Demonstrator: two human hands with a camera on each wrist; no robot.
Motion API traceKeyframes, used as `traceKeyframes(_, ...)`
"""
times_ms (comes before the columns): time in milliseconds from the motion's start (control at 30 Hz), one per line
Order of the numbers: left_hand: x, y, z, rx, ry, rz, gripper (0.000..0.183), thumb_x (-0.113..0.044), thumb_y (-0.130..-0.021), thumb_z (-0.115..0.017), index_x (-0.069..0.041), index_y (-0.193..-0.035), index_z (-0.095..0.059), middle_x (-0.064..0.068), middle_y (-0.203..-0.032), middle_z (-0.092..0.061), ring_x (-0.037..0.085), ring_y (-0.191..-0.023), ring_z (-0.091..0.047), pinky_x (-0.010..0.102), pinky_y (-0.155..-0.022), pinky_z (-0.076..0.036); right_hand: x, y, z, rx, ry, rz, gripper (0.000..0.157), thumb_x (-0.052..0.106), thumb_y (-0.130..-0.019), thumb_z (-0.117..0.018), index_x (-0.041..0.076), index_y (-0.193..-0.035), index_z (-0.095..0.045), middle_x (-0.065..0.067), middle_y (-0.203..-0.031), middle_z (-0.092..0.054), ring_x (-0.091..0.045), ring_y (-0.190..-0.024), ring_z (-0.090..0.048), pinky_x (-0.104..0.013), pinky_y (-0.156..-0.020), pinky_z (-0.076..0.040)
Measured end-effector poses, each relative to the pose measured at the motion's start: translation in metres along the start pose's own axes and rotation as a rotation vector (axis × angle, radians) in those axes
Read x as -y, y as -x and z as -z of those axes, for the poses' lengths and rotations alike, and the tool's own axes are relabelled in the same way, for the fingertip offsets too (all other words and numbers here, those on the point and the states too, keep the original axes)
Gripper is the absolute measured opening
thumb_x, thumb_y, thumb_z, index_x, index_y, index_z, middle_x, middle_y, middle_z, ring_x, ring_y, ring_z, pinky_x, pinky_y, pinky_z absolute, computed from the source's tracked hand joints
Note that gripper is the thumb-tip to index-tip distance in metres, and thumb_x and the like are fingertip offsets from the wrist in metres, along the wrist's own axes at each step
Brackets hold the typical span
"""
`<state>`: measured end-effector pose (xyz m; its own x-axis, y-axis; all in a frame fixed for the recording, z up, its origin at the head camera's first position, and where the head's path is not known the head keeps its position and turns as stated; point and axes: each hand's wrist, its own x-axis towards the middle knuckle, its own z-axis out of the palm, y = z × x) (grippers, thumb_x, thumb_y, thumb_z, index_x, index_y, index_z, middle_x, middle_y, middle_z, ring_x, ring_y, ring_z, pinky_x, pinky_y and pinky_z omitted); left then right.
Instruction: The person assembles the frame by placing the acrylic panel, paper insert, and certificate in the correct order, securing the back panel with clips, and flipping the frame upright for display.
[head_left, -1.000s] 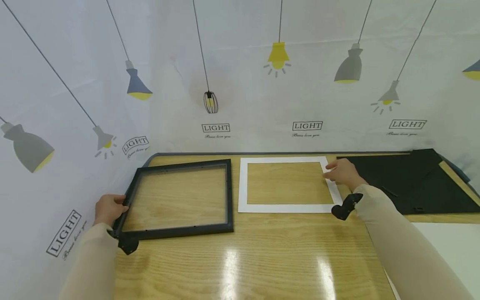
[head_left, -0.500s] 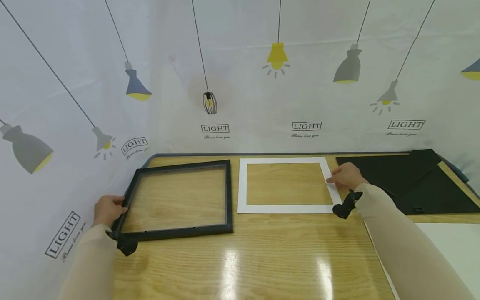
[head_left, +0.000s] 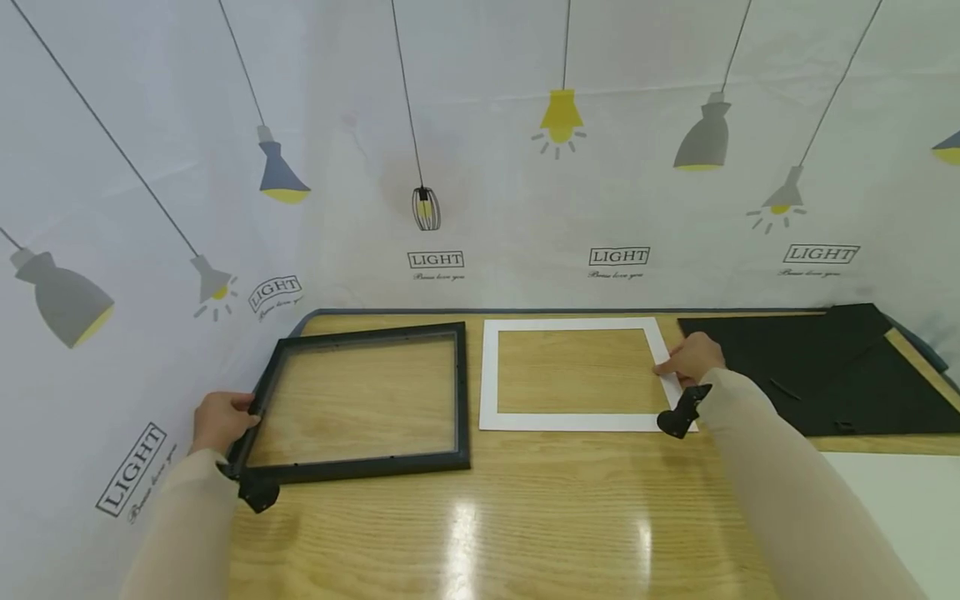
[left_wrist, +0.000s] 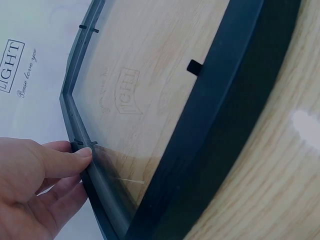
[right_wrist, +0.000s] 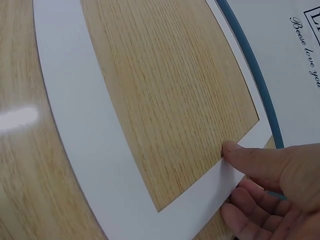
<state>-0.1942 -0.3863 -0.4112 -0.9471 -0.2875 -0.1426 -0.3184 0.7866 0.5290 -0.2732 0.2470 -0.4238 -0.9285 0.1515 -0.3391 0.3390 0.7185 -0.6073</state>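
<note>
A black picture frame point(head_left: 462, 392) with a clear pane lies on the wooden table at the left. My left hand point(head_left: 222, 419) grips its left side; in the left wrist view the thumb rests on top of the frame's side point(left_wrist: 107, 195) and the fingers curl at the outer edge. To the right lies a white rectangular mat point(head_left: 489, 375) with a large cut-out. My right hand point(head_left: 692, 358) pinches the mat's right strip, thumb on top at the inner edge and fingers at the outer edge, as the right wrist view shows.
At the back right lies a black backing board point(head_left: 795, 358) with a small clasp and a tan strip at its right. A white sheet point(head_left: 907, 500) lies in front of it, partly behind the right sleeve. A lamp-printed white curtain point(head_left: 510, 208) hangs behind the table point(head_left: 525, 517).
My right hand has come down from over the mat's right strip to its outer edge and now pinches it. My left hand keeps its hold on the frame.
</note>
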Motion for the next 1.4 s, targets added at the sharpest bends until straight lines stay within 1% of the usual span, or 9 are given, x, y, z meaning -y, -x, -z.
traceKeyframes(167, 0.000, -0.001, -0.001, -0.012, -0.008, -0.018, 0.041, 0.003, -0.081, -0.063, 0.016, -0.118, -0.050, 0.036, -0.117, -0.049, 0.049, -0.105, -0.046, 0.052, -0.082, -0.044, 0.002, 0.001, -0.002, -0.034, 0.022, -0.047, 0.032, 0.016, -0.076, -0.075, -0.007, -0.082, -0.053, -0.007, -0.062, -0.053, -0.013, -0.050, -0.051, -0.024, -0.047, -0.047)
traceKeyframes(300, -0.001, -0.001, -0.002, -0.020, -0.006, -0.009, 0.041, 0.003, -0.080, -0.064, 0.016, -0.117, -0.051, 0.036, -0.116, -0.050, 0.048, -0.105, -0.047, 0.052, -0.082, -0.044, 0.002, 0.001, -0.002, -0.051, 0.030, -0.042, 0.031, 0.014, -0.074, -0.075, -0.006, -0.078, -0.051, -0.007, -0.058, -0.052, -0.012, -0.047, -0.050, -0.024, -0.045, -0.047)
traceKeyframes(533, -0.002, 0.000, -0.002, -0.018, -0.015, 0.002, 0.042, 0.004, -0.080, -0.064, 0.016, -0.118, -0.051, 0.036, -0.117, -0.049, 0.048, -0.106, -0.046, 0.052, -0.083, -0.044, 0.002, 0.001, -0.003, -0.040, 0.029, -0.016, 0.030, 0.013, -0.075, -0.074, -0.006, -0.078, -0.052, -0.005, -0.056, -0.050, -0.013, -0.047, -0.050, -0.023, -0.044, -0.043)
traceKeyframes(767, -0.004, 0.002, 0.000, -0.016, -0.012, 0.010, 0.042, 0.004, -0.081, -0.063, 0.016, -0.118, -0.050, 0.036, -0.118, -0.048, 0.049, -0.106, -0.046, 0.052, -0.083, -0.044, 0.001, -0.001, -0.004, -0.018, -0.001, -0.050, 0.030, 0.014, -0.075, -0.073, -0.007, -0.077, -0.052, -0.003, -0.054, -0.046, -0.012, -0.047, -0.046, -0.022, -0.043, -0.039)
traceKeyframes(900, -0.006, 0.001, 0.000, -0.010, -0.012, 0.018, 0.042, 0.004, -0.082, -0.063, 0.016, -0.119, -0.049, 0.036, -0.119, -0.047, 0.049, -0.107, -0.045, 0.052, -0.084, -0.043, -0.001, -0.002, -0.004, -0.020, -0.022, -0.069, 0.032, 0.014, -0.075, -0.073, -0.009, -0.082, -0.051, -0.004, -0.056, -0.046, -0.013, -0.048, -0.046, -0.023, -0.044, -0.039)
traceKeyframes(1067, -0.007, 0.000, 0.001, -0.010, -0.015, 0.008, 0.041, 0.003, -0.082, -0.062, 0.016, -0.119, -0.049, 0.035, -0.120, -0.047, 0.049, -0.108, -0.044, 0.053, -0.085, -0.042, -0.004, -0.005, -0.004, -0.030, -0.035, -0.080, 0.034, 0.014, -0.075, -0.073, -0.010, -0.086, -0.051, -0.005, -0.059, -0.047, -0.014, -0.050, -0.047, -0.023, -0.045, -0.040)
traceKeyframes(1200, -0.008, 0.000, 0.001, -0.007, -0.015, 0.005, 0.041, 0.003, -0.082, -0.062, 0.016, -0.119, -0.049, 0.036, -0.120, -0.047, 0.049, -0.108, -0.044, 0.053, -0.085, -0.042, -0.006, -0.008, -0.004, -0.025, -0.046, -0.071, 0.034, 0.013, -0.075, -0.073, -0.010, -0.086, -0.052, -0.005, -0.059, -0.047, -0.014, -0.050, -0.047, -0.024, -0.045, -0.041)
traceKeyframes(1400, -0.003, 0.002, -0.001, -0.005, -0.009, 0.000, 0.041, 0.004, -0.081, -0.063, 0.017, -0.118, -0.049, 0.036, -0.118, -0.048, 0.049, -0.107, -0.045, 0.052, -0.084, -0.043, -0.007, -0.008, -0.004, -0.013, -0.051, -0.078, 0.034, 0.015, -0.075, -0.073, -0.009, -0.085, -0.051, -0.004, -0.057, -0.045, -0.014, -0.049, -0.046, -0.024, -0.045, -0.040)
